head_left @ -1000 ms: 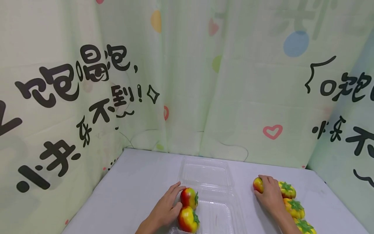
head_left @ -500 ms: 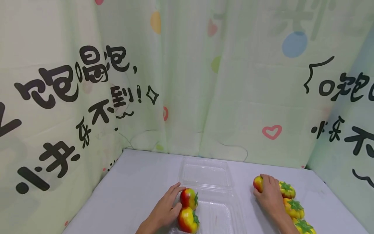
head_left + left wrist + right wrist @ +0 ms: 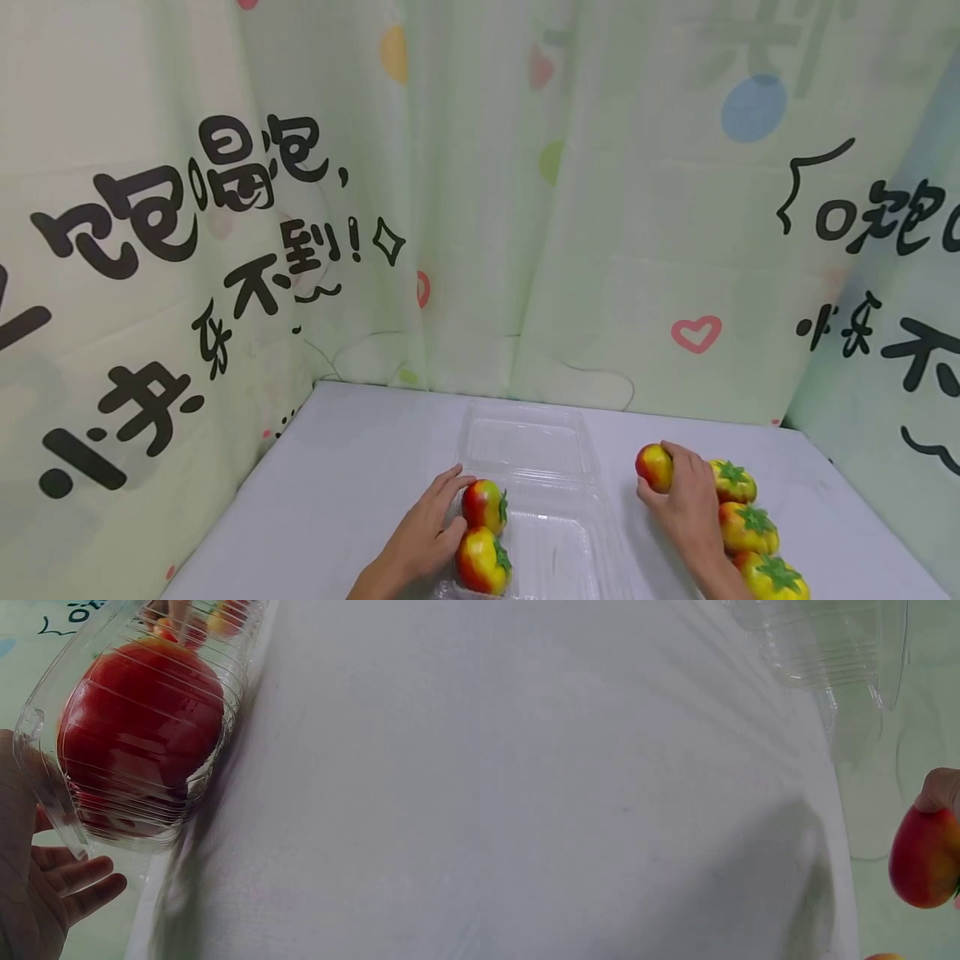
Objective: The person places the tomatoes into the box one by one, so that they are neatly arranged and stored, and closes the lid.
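A clear plastic clamshell box [image 3: 555,500] lies open on the white table [image 3: 352,467]. Two red-yellow toy tomatoes [image 3: 485,506] [image 3: 477,562] sit along its left side. My left hand [image 3: 423,533] rests against that side of the box, fingers touching the upper tomato; through the ribbed box wall [image 3: 45,795] a tomato [image 3: 139,720] shows red. My right hand [image 3: 678,500] grips another tomato [image 3: 654,467] just above the table, right of the box; this tomato [image 3: 924,855] shows at the right wrist view's edge.
Three more tomatoes [image 3: 731,481] [image 3: 747,527] [image 3: 776,577] lie in a row by my right wrist. Pale green printed curtains [image 3: 525,208] close in the table at the back and both sides. The box's open lid [image 3: 528,442] lies toward the back.
My right hand has lifted its tomato slightly and moved it a little left toward the box. The left hand and the two boxed tomatoes have stayed put.
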Demonstrator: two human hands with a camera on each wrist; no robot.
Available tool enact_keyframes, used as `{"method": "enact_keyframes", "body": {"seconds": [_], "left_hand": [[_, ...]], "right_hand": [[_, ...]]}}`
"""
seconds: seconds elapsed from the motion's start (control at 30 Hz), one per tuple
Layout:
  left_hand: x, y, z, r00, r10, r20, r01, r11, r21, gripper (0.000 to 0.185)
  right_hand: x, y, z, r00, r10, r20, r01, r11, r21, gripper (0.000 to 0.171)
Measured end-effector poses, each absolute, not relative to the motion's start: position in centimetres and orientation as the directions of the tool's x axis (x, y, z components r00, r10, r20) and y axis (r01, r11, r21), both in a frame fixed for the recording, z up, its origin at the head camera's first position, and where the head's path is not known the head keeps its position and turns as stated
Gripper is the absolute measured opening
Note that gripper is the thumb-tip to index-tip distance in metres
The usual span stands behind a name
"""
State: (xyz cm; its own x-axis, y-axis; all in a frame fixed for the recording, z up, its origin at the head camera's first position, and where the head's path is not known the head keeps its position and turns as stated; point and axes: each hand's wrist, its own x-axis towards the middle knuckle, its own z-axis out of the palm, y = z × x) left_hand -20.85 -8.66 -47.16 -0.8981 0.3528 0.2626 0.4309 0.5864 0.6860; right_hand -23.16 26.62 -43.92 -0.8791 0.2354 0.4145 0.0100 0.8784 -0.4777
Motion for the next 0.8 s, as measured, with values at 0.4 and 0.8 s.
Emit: {"method": "enact_keyframes", "body": {"seconds": [0.4,0.8], "left_hand": [[-20.8,-8.6,-47.2,-0.899,0.358,0.253,0.427,0.586,0.689,0.048],[-20.7,-8.6,-47.0,-0.9,0.355,0.252,0.424,0.588,0.689,0.047]], "right_hand": [[-21.2,24.8,-43.5,-0.87,0.249,0.425,-0.006,0.858,-0.514,0.073],[-20.0,23.2,-42.8,-0.841,0.197,0.504,-0.091,0.867,-0.49,0.072]]}}
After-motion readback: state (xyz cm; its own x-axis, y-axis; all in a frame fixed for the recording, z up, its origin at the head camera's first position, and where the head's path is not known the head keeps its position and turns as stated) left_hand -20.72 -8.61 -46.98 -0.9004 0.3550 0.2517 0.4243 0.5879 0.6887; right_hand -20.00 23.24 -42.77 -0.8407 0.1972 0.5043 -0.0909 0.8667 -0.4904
